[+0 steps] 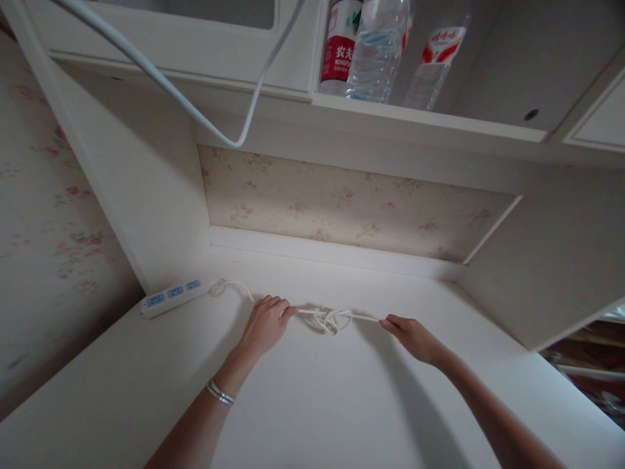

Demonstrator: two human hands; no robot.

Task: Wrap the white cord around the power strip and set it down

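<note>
A white power cord point(331, 321) lies in a loose tangle between my two hands. My left hand point(266, 324) is closed around the cord to the left of the tangle, and its wrist wears a silvery bracelet. On the other side, my right hand point(408, 334) pinches the cord, which runs fairly straight from there into the tangle. Leftward from my left hand the cord curves to a white power strip point(172, 299) with blue socket faces, lying on the desk near the side panel. No plug end shows.
The white desk point(312, 404) spreads beneath my hands, with white panels at both sides. Overhead, a shelf point(430, 122) holds several plastic bottles point(375, 55). A thick pale cable or tube point(195, 112) hangs in front of the cabinet at upper left.
</note>
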